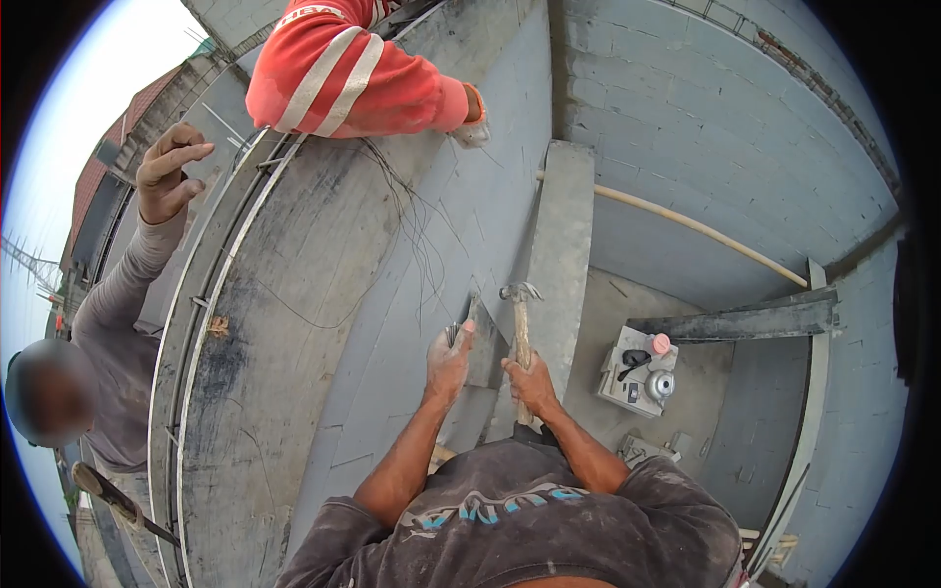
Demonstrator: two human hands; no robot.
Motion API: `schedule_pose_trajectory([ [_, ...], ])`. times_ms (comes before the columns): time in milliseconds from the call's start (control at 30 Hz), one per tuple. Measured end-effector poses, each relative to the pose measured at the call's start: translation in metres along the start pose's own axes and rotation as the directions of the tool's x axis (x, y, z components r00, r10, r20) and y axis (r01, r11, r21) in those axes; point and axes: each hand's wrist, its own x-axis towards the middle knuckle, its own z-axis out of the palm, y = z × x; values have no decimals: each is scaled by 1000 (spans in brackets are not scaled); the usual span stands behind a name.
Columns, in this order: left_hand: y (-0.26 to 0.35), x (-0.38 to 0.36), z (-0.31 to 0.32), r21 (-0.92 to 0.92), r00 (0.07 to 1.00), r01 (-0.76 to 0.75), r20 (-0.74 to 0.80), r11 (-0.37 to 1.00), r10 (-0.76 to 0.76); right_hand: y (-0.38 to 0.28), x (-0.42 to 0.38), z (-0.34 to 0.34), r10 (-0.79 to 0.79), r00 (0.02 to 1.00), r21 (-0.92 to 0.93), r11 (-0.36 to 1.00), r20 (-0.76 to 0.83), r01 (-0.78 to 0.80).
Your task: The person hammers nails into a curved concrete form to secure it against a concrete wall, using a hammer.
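My right hand [532, 385] is wrapped round the wooden handle of a claw hammer [521, 318], whose metal head points up and away from me. My left hand [449, 367] is closed in front of my chest, a little left of the hammer. Thin dark nails [451, 335] stick out between its fingers; how many cannot be made out. Just beyond my left hand is a grey, pointed board [482, 343] near the block wall [382, 377]. A long grey plank [562, 225] runs away from me behind the hammer.
Loose wires [417, 220] hang over the concrete-stained formwork board [265, 323]. A person's red sleeve [363, 83] reaches over the wall top. Another person's raised hand [172, 171] is at left. Below right, a white box [627, 397] holds a kettle [660, 385]. A wooden pole [706, 230] spans the room.
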Motion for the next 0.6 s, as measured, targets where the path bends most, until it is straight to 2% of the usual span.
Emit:
schedule_pose_trajectory([
  [100,38,-16,-11,29,997,-75,9,997,75,5,5,-5,-9,1000,-31,999,-13,9],
  [200,74,-31,-24,95,946,-318,-37,943,322,2,8,-7,-2,1000,-65,998,-11,1],
  [267,113,-50,-38,135,878,-470,-29,872,478,-2,10,-5,-13,998,-127,992,-54,6],
  [333,152,-73,-50,120,808,-570,-99,813,581,2,15,-6,-55,994,-206,978,-99,34],
  [400,183,-93,-62,281,650,-689,-168,668,741,16,30,-10,-134,981,-302,949,-137,87],
  [500,219,-114,-94,554,420,-701,-189,449,888,-8,36,-13,-60,994,-246,969,-87,37],
  [533,229,-119,-105,661,338,-660,-164,358,927,-20,39,-13,-72,993,-222,974,-93,50],
  [600,241,-128,-123,814,278,-475,-222,335,935,-48,47,-12,-95,990,-170,982,-108,76],
])
